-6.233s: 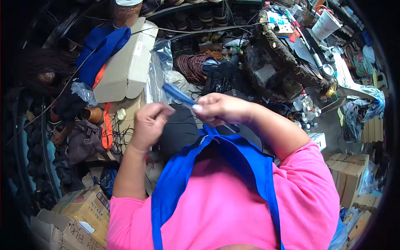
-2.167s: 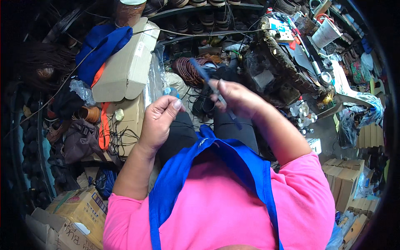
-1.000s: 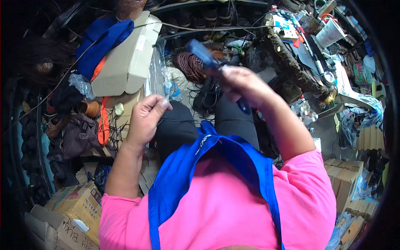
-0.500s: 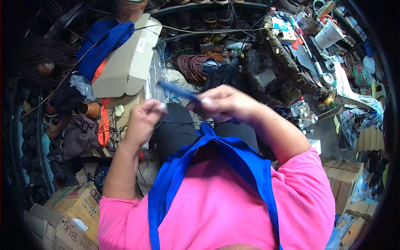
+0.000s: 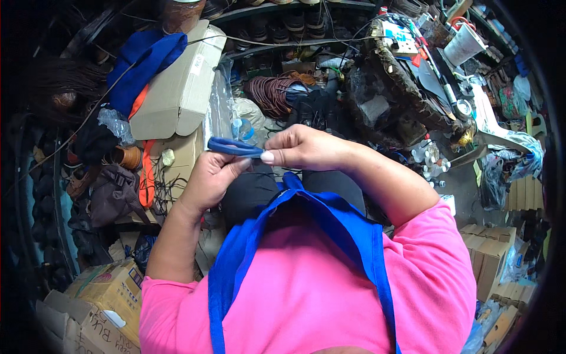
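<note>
My right hand (image 5: 306,147) grips a blue-handled tool (image 5: 233,146), likely scissors or pliers, with the handles pointing left. My left hand (image 5: 212,177) sits just under the tool, fingers curled near its tip, pinching something too small to make out. Both hands meet in front of my chest, above my dark trousers (image 5: 253,189). I wear a pink shirt and a blue apron (image 5: 354,236).
A cardboard box (image 5: 177,94) with blue cloth (image 5: 144,62) on it lies at upper left. A coil of brown cord (image 5: 274,94) is ahead. A cluttered workbench (image 5: 413,76) stands to the right. More cartons (image 5: 100,295) sit at lower left.
My right hand swung the blue tool down from a raised position and brought it level against my left hand; the left hand stayed close to where it was.
</note>
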A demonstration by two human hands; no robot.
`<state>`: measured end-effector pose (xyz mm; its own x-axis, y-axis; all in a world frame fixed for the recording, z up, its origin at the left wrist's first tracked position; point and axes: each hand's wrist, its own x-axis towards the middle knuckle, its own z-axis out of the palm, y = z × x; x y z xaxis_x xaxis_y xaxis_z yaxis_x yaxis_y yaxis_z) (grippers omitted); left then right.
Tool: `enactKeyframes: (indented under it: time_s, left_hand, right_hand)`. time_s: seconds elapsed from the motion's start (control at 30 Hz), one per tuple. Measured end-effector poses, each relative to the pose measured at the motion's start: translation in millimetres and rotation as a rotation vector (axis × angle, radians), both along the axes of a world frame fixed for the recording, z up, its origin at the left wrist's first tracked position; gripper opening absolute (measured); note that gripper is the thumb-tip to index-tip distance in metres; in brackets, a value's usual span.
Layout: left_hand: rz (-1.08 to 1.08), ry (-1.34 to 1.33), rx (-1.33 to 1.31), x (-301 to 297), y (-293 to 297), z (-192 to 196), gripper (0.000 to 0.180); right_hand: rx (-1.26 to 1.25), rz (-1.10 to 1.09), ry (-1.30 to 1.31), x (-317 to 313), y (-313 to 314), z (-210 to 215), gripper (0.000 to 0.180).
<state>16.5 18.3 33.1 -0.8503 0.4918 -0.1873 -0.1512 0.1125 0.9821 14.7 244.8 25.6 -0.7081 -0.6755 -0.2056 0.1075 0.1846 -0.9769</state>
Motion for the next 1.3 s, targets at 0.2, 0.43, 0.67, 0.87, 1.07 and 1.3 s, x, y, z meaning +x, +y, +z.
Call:
enactKeyframes:
  time_s: [0.2, 0.43, 0.67, 0.87, 1.07, 1.3]
  left_hand:
    - [0.066, 0.152, -0.162, -22, -36, -6, 0.012]
    - [-0.036, 0.11, -0.016, -3, 7, 2, 0.015]
    - [0.035, 0.055, 0.02, 2, 5, -10, 0.015]
    - [0.126, 0.153, -0.147, -17, -29, -12, 0.016]
    - [0.021, 0.108, 0.022, 0, 9, -6, 0.015]
    - [0.063, 0.046, -0.012, 6, -6, -6, 0.013]
  right_hand:
    - [-0.344, -0.039, -0.313, 12, 46, 9, 0.043]
    - [-0.133, -0.221, -0.036, 5, 6, -34, 0.069]
    - [-0.229, -0.173, -0.057, 5, -13, -10, 0.047]
    - [-0.246, -0.363, -0.212, 9, 34, 2, 0.042]
    - [-0.237, -0.246, -0.011, 4, 4, -31, 0.069]
    - [-0.12, -0.073, -0.089, 9, 0, 3, 0.043]
